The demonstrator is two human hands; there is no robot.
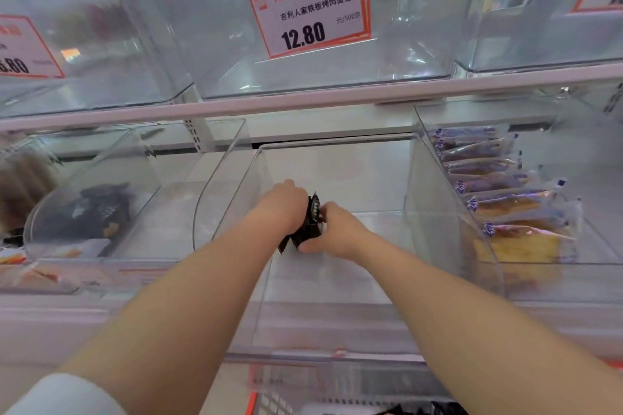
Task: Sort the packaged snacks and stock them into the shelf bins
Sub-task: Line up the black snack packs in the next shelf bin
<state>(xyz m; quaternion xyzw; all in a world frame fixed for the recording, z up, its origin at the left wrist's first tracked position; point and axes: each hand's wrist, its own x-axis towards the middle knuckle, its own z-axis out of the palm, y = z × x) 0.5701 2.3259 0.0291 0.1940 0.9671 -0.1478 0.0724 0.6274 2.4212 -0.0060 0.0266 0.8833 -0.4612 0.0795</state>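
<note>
Black snack packets [305, 224], a small bunch of them, sit pressed between your left hand [281, 204] and right hand [337, 229]; each grip is curled round the bundle, inside the middle clear bin [409, 178] on the lower shelf. That bin shows only its bare floor beneath your hands, so you are just starting to fill it. To your right, the neighbouring bin [485, 246] already holds a neat row of blue-printed bread packs [499, 185]. To your left, another bin [101, 212] has some dark packets, blurred. Above, the bin behind the 12.80 price card [312, 3] looks unfilled. By my reckoning, most of the stocking remains.
</note>
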